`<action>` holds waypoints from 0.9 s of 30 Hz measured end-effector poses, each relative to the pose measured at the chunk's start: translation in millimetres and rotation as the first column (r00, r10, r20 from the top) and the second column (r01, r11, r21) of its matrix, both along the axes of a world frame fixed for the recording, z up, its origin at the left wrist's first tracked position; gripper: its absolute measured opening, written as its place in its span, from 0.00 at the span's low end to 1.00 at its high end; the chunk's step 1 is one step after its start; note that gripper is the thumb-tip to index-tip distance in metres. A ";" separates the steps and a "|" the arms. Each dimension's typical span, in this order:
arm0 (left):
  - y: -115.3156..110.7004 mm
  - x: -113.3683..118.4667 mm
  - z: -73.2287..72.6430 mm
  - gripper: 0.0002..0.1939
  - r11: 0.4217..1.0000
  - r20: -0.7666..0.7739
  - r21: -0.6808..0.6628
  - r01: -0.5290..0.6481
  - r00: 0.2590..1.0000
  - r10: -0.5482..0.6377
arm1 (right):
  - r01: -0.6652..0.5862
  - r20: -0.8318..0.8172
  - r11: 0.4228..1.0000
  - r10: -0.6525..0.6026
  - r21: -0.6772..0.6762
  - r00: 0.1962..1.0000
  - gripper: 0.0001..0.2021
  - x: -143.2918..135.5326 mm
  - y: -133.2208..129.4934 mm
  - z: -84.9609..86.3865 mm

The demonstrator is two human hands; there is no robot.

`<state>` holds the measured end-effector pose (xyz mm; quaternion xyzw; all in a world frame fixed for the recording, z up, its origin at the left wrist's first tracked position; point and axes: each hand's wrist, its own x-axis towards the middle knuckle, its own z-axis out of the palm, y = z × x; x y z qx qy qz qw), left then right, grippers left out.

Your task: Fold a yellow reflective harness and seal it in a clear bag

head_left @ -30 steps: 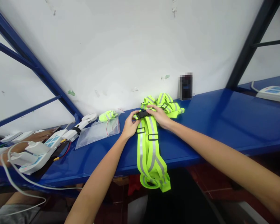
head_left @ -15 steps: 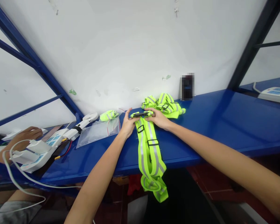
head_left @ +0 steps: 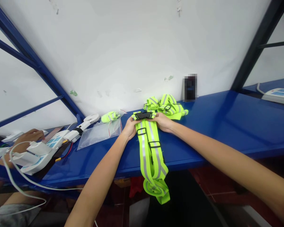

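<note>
A neon yellow strap harness point(head_left: 144, 151) with grey reflective stripes hangs down over the front edge of the blue table point(head_left: 217, 126). At its top a black buckle point(head_left: 143, 115) faces up between my hands. My left hand point(head_left: 130, 127) is closed on the left end of the belt part. On the right end, my right hand point(head_left: 163, 122) grips the same belt; its fingertips are partly hidden behind the strap. Two black slide adjusters sit on the straps below the buckle.
Behind my right hand lie more neon straps point(head_left: 171, 108). To the left are a bagged neon bundle point(head_left: 110, 116), clear plastic bags point(head_left: 97, 135), a white fan point(head_left: 91, 118) and a power strip point(head_left: 38, 162) with cables. Another person's hand point(head_left: 30, 137) is at the far left.
The belt between my hands has tilted so that the buckle's broad face now shows. My right fingers have slipped further behind the strap. The other person's hand has moved slightly.
</note>
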<state>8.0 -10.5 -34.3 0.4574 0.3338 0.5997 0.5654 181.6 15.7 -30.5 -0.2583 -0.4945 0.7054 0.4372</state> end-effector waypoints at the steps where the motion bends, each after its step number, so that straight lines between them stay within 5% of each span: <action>1: 0.1 -0.2 -0.3 0.22 1.000 -0.005 -0.004 -0.005 1.000 0.005 | 0.003 -0.007 1.000 -0.003 0.012 1.000 0.16 -0.3 -0.3 -0.2; 8: -0.1 0.4 -1.4 0.30 1.000 -0.044 -0.025 -0.002 0.999 0.001 | 0.066 0.054 0.992 -0.072 0.109 0.996 0.19 -0.7 0.5 -4.2; 14: 0.5 2.6 -4.7 0.24 0.992 -0.084 -0.117 -0.046 0.996 0.036 | 0.161 0.155 0.943 -0.212 0.291 0.965 0.20 0.1 2.8 -8.1; 23: 4.3 4.2 -11.6 0.23 0.986 -0.192 -0.034 -0.163 0.969 0.154 | 0.186 0.256 0.850 -0.347 0.493 0.902 0.15 -1.1 4.9 -9.1; 27: 4.7 3.3 -12.7 0.22 0.991 -0.171 -0.042 -0.126 0.978 0.117 | 0.250 0.218 0.747 -0.467 0.616 0.857 0.23 -1.3 3.2 -11.4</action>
